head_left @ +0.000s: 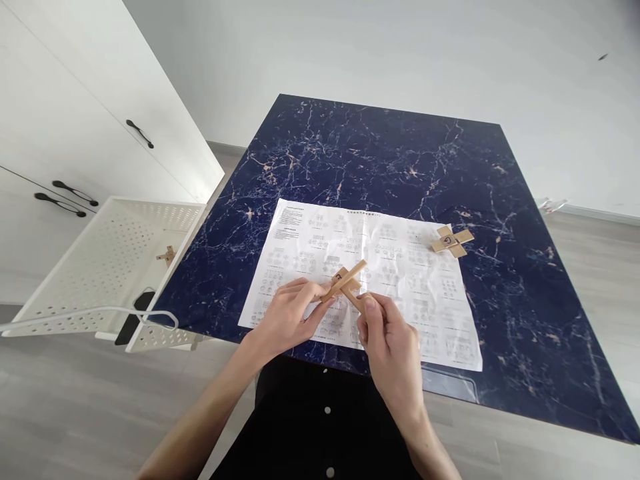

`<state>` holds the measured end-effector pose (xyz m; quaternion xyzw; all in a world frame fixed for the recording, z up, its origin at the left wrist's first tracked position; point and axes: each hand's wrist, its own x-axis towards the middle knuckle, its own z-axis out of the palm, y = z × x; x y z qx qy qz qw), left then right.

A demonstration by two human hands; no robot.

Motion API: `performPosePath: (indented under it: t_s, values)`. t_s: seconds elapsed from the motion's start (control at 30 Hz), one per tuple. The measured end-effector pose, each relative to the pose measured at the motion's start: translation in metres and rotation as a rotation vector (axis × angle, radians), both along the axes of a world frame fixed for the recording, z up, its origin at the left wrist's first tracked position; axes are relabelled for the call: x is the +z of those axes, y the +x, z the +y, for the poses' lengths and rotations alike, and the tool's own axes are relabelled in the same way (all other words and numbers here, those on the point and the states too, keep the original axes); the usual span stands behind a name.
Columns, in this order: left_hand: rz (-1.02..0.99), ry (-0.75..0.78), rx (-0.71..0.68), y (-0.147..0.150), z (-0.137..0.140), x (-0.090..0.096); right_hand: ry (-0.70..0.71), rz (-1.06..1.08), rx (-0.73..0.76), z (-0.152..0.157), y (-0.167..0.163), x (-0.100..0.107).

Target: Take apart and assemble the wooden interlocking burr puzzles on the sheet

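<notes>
Between my two hands is a wooden interlocking puzzle (pixel 345 283), made of crossed pale sticks with a dark mark on one of them. My left hand (pixel 295 310) pinches one stick end from the left. From the right, my right hand (pixel 389 330) grips another stick end, thumb on top. Both hands are above a creased instruction sheet (pixel 385 250) printed with small diagrams. Near the sheet's right edge lies a second wooden puzzle (pixel 452 241), also cross-shaped and marked, apart from my hands.
The sheet lies on a dark blue marbled table (pixel 370 153). At the left stands a white perforated cart (pixel 90 267), with a small wooden piece (pixel 167 256) inside and a white cable (pixel 115 309) across it. White cabinets (pixel 100 87) with black handles are beyond.
</notes>
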<state>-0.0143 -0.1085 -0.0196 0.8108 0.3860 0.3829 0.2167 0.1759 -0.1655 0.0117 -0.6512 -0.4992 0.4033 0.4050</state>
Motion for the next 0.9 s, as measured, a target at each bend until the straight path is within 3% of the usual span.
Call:
performPosePath:
  t_s: [0.27,0.53,0.73,0.9]
  values:
    - [-0.115,-0.053,0.185,0.001,-0.002,0.002,-0.146,0.275,0.274,0.0,0.003,0.014]
    - [-0.035,0.056,-0.02,0.004,-0.004,0.002,-0.137,0.197,0.196,0.0,0.001,0.01]
    - [-0.078,0.139,0.05,0.008,-0.004,0.004,-0.093,0.197,0.227,0.005,0.0,0.009]
    - [-0.105,0.123,0.091,0.005,-0.002,0.004,-0.081,0.249,0.207,0.002,-0.006,0.006]
